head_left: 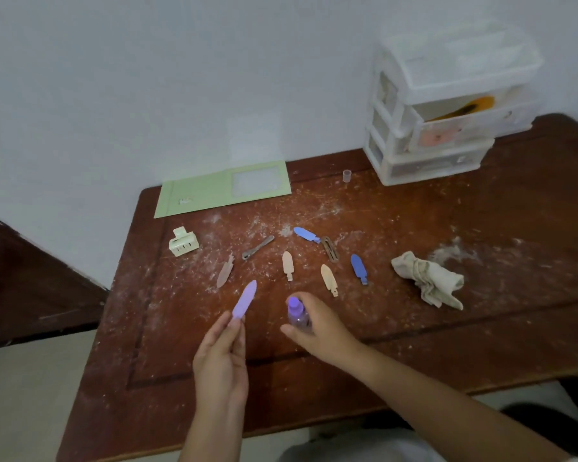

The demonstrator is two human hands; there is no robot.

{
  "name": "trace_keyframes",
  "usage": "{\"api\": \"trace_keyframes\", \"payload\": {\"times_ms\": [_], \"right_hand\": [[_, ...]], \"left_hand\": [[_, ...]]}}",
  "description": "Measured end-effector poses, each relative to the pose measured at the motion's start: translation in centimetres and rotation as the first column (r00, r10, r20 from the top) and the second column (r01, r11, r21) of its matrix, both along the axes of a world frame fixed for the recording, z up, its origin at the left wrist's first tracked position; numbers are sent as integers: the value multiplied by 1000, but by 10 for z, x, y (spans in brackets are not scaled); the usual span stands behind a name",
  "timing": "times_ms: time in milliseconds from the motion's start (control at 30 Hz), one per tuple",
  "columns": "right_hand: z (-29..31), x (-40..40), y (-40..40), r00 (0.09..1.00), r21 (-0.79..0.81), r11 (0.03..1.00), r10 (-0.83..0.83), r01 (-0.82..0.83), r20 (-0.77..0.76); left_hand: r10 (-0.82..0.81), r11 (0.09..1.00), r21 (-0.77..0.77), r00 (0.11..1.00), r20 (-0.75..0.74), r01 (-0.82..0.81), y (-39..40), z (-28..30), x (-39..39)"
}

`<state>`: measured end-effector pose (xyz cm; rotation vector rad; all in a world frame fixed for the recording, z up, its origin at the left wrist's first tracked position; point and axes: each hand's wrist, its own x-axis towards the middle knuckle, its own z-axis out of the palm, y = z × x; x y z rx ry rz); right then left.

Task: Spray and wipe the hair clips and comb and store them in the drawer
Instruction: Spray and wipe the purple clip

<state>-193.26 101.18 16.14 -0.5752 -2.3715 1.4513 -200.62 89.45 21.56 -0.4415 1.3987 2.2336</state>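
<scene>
- Your left hand (pixel 221 356) pinches the lilac clip (pixel 244 299) by its end, holding it up above the worktop (pixel 447 345).
- Your right hand (pixel 317 323) has its grip wrapped round the spray bottle (pixel 297 315), nozzle beside the clip; I judge you are at the spraying step.
- Still loose on the worktop: two blue clips (pixel 358 268), several beige ones (pixel 287 264) and a cream claw clip (pixel 183 242).
- The cloth (pixel 427 278) lies bunched to the right.
- The drawer (pixel 461 123) stands open, something orange inside; most clips remain to be cleaned and stored.

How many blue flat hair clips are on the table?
2: one blue flat hair clip lies mid-table beside a metal snap clip; the other lies right of it, toward the cloth.
</scene>
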Motion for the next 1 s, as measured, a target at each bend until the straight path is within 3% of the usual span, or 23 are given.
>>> {"api": "trace_keyframes", "payload": {"times_ms": [100,200,300,400,467,633,733,833,933,1000], "right_hand": [[0,17,16,991,140,982,118,-125,60],[-1,47,51,972,445,869,150,-216,179],[-7,78,95,971,665,747,-152,-11,187],[0,99,127,786,706,705,-473,67,397],[-2,109,141,712,631,773,-479,65,513],[-3,112,159,840,339,911,-364,233,402],[16,114,163,879,-68,921,-342,384,332],[42,122,162,933,-416,837,-340,356,114],[64,129,152,974,-486,855,-224,180,-34],[66,129,145,995,-336,939,-95,79,-32]], "left_hand": [[-29,1000,-9,998,-62,28,7,8,-5],[-88,992,-100,982,-170,72,16,16,1],[-155,974,-211,927,-340,85,28,27,10],[-211,966,-230,879,-428,119,45,42,24],[-245,957,-255,857,-452,139,60,51,37],[-277,957,-188,884,-376,220,98,60,77],[-261,962,-164,918,-299,220,111,53,92],[-235,961,-198,945,-226,192,120,35,100],[-213,941,-307,957,-196,146,128,13,106],[-199,918,-378,962,-188,116,135,1,112]]}}
